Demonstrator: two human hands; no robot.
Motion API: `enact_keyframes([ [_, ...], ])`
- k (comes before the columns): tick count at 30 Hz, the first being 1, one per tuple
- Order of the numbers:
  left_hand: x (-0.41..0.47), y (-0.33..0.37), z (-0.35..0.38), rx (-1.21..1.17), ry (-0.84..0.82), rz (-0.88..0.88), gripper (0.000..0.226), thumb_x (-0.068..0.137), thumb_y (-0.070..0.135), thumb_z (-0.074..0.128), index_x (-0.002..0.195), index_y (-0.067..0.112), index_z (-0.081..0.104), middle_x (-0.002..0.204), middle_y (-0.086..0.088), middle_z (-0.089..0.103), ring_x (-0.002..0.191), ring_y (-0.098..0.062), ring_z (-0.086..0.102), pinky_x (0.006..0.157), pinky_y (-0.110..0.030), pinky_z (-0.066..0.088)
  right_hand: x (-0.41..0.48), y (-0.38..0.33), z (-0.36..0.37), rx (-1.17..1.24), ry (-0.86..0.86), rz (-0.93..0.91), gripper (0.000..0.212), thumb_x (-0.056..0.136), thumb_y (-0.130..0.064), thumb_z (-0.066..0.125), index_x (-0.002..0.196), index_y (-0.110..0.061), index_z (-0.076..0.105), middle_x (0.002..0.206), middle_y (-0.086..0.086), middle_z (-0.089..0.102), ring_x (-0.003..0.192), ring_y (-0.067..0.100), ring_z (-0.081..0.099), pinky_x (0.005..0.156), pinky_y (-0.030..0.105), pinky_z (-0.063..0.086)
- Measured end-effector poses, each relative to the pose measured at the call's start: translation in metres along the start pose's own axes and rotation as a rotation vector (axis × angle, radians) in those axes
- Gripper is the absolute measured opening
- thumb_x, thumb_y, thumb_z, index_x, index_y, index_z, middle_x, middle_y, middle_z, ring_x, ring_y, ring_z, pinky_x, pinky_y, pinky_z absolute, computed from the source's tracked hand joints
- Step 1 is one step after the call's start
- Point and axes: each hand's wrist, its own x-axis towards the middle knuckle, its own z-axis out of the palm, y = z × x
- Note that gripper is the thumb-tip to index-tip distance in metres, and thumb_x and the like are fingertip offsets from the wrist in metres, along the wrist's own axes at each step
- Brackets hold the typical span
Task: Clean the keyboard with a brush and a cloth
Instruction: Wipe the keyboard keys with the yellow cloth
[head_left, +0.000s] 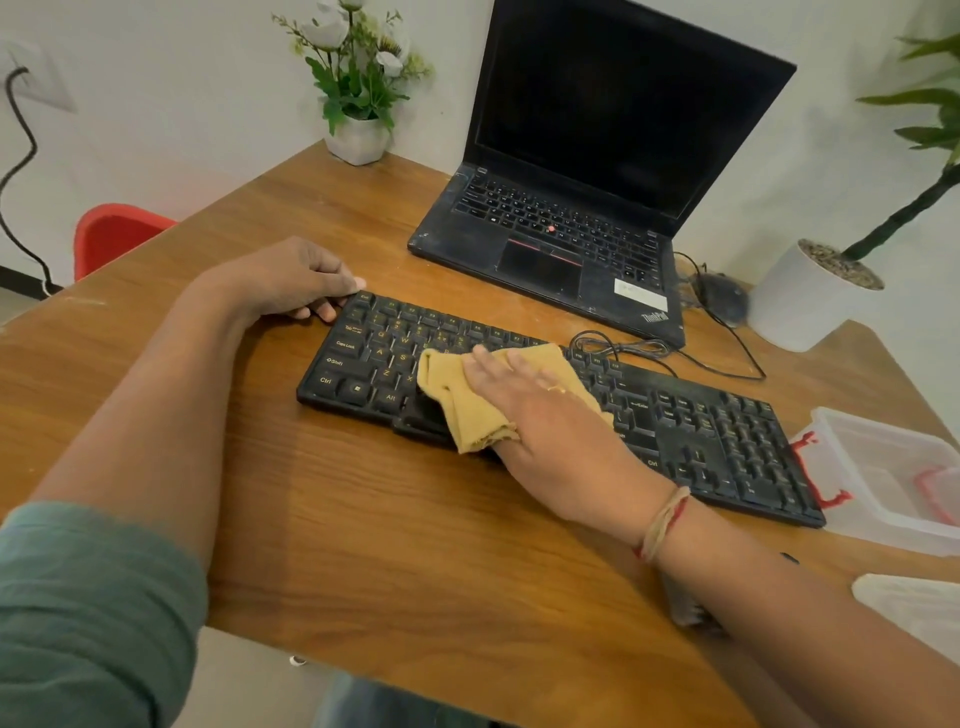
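Note:
A black wired keyboard (727, 447) lies slantwise across the wooden desk (363, 519). My left hand (291, 280) grips its far left corner, thumb on the top edge and fingers curled against the side. A yellow cloth (467, 405) is spread over the middle keys. My right hand (545, 415) lies flat on the cloth with straight fingers, pressing it onto the keys. A brownish object (685, 608) shows under my right forearm; I cannot tell whether it is the brush.
An open black laptop (571, 218) stands behind the keyboard, with a mouse (722, 296) and cable beside it. A clear plastic box (883, 467) sits at the right. Potted plants stand at the back (358, 140) and at the right (810, 296). A red chair (114, 234) is on the left.

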Motion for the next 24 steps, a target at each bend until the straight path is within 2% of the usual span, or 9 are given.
enact_keyframes([
  [3, 0.0, -0.001, -0.001, 0.013, -0.007, -0.002, 0.021, 0.098, 0.025, 0.056, 0.087, 0.01, 0.066, 0.074, -0.002, 0.062, 0.056, -0.005, 0.049, 0.037, -0.008, 0.036, -0.006, -0.006, 0.002, 0.02, -0.058, -0.089, 0.068, 0.097, -0.016, 0.04, 0.151, -0.031, 0.002, 0.157, -0.016, -0.004, 0.143, 0.003, -0.006, 0.113, 0.022, -0.008],
  [8, -0.001, 0.0, 0.0, 0.004, -0.011, -0.004, 0.02, 0.099, 0.023, 0.056, 0.088, 0.011, 0.066, 0.077, -0.002, 0.062, 0.059, -0.006, 0.049, 0.037, -0.008, 0.036, 0.005, 0.015, -0.005, 0.057, 0.017, 0.026, 0.062, 0.099, -0.018, 0.037, 0.152, -0.029, 0.006, 0.158, -0.014, 0.0, 0.146, 0.008, -0.003, 0.12, 0.032, -0.002],
  [11, -0.001, -0.001, -0.001, 0.011, 0.002, 0.009, 0.02, 0.099, 0.023, 0.057, 0.084, 0.013, 0.065, 0.079, -0.002, 0.062, 0.06, -0.005, 0.051, 0.037, -0.009, 0.036, -0.001, 0.002, 0.002, 0.069, -0.07, -0.1, 0.067, 0.097, -0.013, 0.041, 0.15, -0.033, 0.006, 0.155, -0.02, -0.003, 0.142, 0.0, -0.007, 0.114, 0.022, -0.01],
  [13, -0.001, 0.0, -0.001, 0.013, 0.001, 0.009, 0.02, 0.099, 0.022, 0.056, 0.083, 0.013, 0.065, 0.078, -0.001, 0.062, 0.057, -0.004, 0.051, 0.037, -0.009, 0.036, 0.001, 0.007, 0.001, 0.067, -0.064, -0.112, 0.065, 0.098, -0.013, 0.039, 0.15, -0.035, 0.007, 0.155, -0.022, -0.002, 0.141, -0.001, -0.006, 0.111, 0.02, -0.012],
  [17, -0.003, 0.001, 0.0, 0.001, 0.003, 0.008, 0.02, 0.099, 0.021, 0.055, 0.085, 0.011, 0.064, 0.072, 0.0, 0.059, 0.042, 0.003, 0.052, 0.036, -0.008, 0.036, 0.012, 0.023, -0.004, 0.066, 0.019, 0.029, 0.058, 0.101, -0.023, 0.034, 0.152, -0.03, 0.007, 0.158, -0.015, 0.0, 0.145, 0.008, -0.005, 0.121, 0.036, 0.0],
  [21, -0.002, 0.003, 0.0, 0.009, 0.004, 0.008, 0.019, 0.099, 0.022, 0.056, 0.088, 0.01, 0.066, 0.075, 0.0, 0.06, 0.041, 0.004, 0.052, 0.036, -0.008, 0.035, 0.003, 0.01, 0.003, 0.045, -0.061, -0.114, 0.066, 0.098, -0.016, 0.039, 0.151, -0.032, 0.002, 0.152, -0.021, -0.008, 0.141, 0.0, -0.009, 0.116, 0.025, -0.009],
  [24, -0.003, 0.003, 0.001, -0.005, -0.002, 0.011, 0.021, 0.099, 0.021, 0.055, 0.084, 0.011, 0.064, 0.074, 0.0, 0.06, 0.04, 0.005, 0.051, 0.036, -0.008, 0.035, 0.017, 0.026, -0.004, 0.042, 0.007, -0.001, 0.059, 0.1, -0.022, 0.034, 0.151, -0.029, 0.005, 0.155, -0.018, -0.004, 0.145, 0.006, -0.004, 0.12, 0.034, -0.001],
])
